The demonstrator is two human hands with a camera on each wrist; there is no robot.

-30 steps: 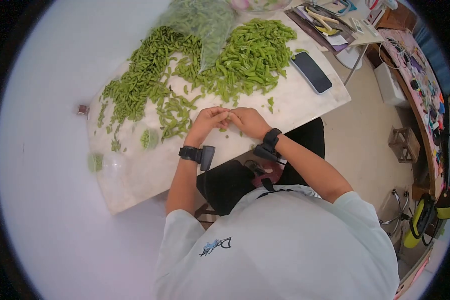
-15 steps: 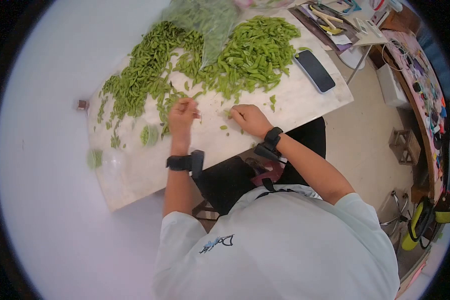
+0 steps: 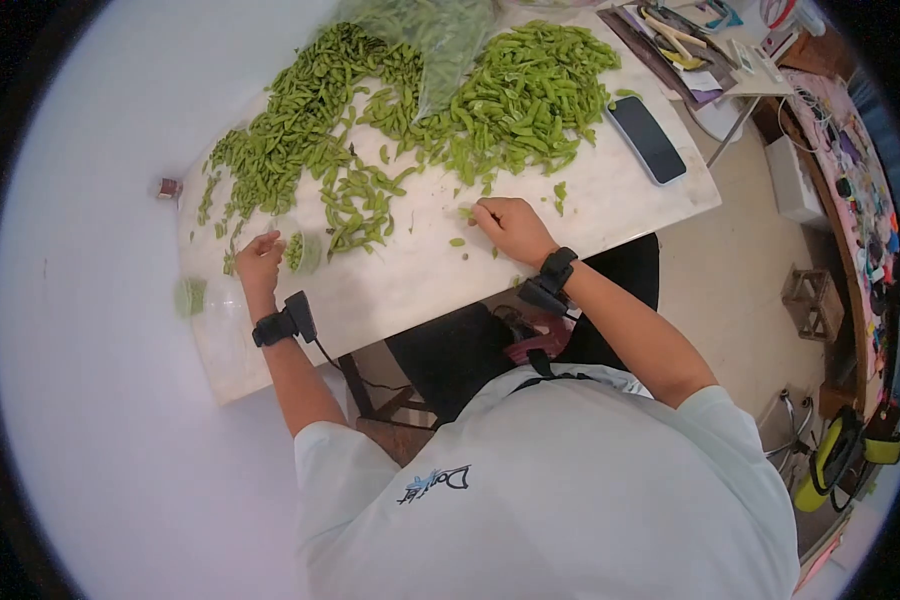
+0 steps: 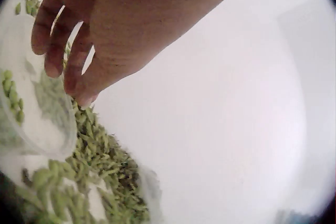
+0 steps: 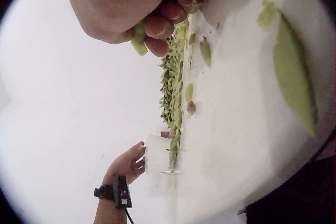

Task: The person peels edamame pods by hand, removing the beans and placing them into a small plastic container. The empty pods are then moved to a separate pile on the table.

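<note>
My right hand (image 3: 515,230) stays over the near middle of the table, thumb and fingers pinching a green bean pod (image 5: 139,40). At the left, my left hand (image 3: 260,262) is just beside a clear plastic cup (image 3: 313,248). The fingers of that left hand (image 4: 105,29) are loosely extended and a little apart, close to the cup's rim, with nothing visible in them. Shelled green beans (image 4: 13,95) lie inside the cup. Large heaps of bean pods (image 3: 530,95) cover the back of the table, and a smaller bunch of pods (image 3: 360,205) lies between the hands.
A clear plastic bag (image 3: 450,50) of pods rests on the heaps. Near the right table edge lies a phone (image 3: 648,140). A second cup with green content (image 3: 190,297) stands at the left edge. Loose pods (image 5: 294,71) and bits lie near my right hand.
My left hand has parted from the right one and moved left across the table to the cup, its fingers loosening. The right hand stays nearly in place with the pod.
</note>
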